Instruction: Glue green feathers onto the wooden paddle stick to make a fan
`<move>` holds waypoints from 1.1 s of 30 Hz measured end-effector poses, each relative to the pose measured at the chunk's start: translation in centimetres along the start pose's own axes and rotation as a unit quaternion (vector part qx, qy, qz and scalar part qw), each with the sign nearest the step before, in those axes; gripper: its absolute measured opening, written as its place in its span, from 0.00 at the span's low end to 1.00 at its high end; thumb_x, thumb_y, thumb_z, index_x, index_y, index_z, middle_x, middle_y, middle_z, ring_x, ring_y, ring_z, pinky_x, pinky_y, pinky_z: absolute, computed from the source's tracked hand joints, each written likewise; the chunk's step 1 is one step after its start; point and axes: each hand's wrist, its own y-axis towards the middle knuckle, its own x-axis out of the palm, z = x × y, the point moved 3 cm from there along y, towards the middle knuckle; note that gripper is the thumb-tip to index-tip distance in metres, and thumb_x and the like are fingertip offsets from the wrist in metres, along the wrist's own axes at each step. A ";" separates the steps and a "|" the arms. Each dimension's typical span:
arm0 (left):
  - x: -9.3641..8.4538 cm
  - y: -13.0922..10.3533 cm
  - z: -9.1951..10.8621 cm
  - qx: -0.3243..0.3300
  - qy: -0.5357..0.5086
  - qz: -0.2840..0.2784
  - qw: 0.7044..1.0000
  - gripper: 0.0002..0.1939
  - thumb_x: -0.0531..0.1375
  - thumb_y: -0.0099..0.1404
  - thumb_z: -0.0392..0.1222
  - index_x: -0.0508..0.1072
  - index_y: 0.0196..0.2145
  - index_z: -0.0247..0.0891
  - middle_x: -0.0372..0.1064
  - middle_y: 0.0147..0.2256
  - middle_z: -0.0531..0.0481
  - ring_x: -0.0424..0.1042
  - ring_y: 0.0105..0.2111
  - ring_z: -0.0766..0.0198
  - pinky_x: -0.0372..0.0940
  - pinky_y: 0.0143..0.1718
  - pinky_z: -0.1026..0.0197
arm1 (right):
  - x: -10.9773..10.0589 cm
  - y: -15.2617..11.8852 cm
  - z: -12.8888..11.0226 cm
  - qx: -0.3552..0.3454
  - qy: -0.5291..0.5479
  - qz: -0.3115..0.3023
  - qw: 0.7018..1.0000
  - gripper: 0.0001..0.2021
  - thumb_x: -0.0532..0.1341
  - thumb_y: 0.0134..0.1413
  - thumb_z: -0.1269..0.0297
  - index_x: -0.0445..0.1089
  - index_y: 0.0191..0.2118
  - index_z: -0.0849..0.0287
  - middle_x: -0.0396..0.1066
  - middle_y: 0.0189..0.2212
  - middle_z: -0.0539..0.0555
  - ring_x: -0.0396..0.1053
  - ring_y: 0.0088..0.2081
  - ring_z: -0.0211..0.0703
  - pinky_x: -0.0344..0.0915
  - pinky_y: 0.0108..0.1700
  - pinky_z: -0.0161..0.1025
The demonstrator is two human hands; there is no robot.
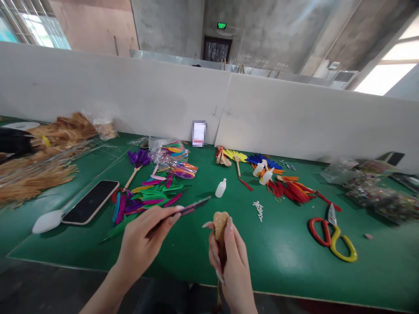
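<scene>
My left hand (147, 237) is closed on a slim, dark, pointed tool (196, 205) with a pinkish part near the fingers; its exact kind is unclear. The tip points right, toward a small white squeeze bottle (221, 188) standing on the table. In my right hand (232, 261) is a tan wooden piece (220, 221) with a rounded, notched top, gripped between thumb and fingers. My fingers hide its lower part. The two hands are apart. Loose coloured feathers (160, 192) lie beyond my left hand, and small white beads (258, 210) lie beyond my right.
Red-and-yellow-handled scissors (332, 235) lie at right. A phone (91, 203) and a white mouse-shaped object (48, 221) are at left. Farther back are a purple feather fan (139, 158), a yellow one (235, 155), glue bottles (266, 176) and red feathers (294, 191). A white partition (147, 100) borders the green table.
</scene>
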 end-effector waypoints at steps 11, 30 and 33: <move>1.1 -1.7 0.8 0.012 -0.032 -0.054 0.998 0.09 0.57 0.64 0.34 0.74 0.41 0.39 0.71 0.26 0.52 0.70 0.23 0.70 0.64 0.23 0.72 | 0.3 -0.6 -1.0 0.021 -0.011 -0.041 0.999 0.25 0.54 0.53 0.40 0.67 0.44 0.57 0.53 0.17 0.42 0.41 0.14 0.27 0.38 0.14 0.28; 0.4 2.3 -0.9 0.012 0.059 0.035 0.998 0.06 0.58 0.64 0.36 0.74 0.38 0.38 0.75 0.31 0.50 0.74 0.30 0.66 0.67 0.30 0.69 | -1.2 -0.3 0.0 0.073 -0.018 -0.001 0.997 0.25 0.61 0.46 0.41 0.72 0.36 0.62 0.55 0.15 0.44 0.47 0.16 0.27 0.43 0.16 0.26; 0.6 1.4 -0.3 0.011 0.025 0.002 1.000 0.07 0.58 0.64 0.35 0.74 0.39 0.38 0.74 0.31 0.51 0.73 0.29 0.67 0.66 0.29 0.70 | -1.3 0.1 -0.9 0.066 -0.019 0.001 0.998 0.25 0.62 0.46 0.41 0.72 0.38 0.61 0.56 0.15 0.44 0.47 0.15 0.27 0.43 0.15 0.26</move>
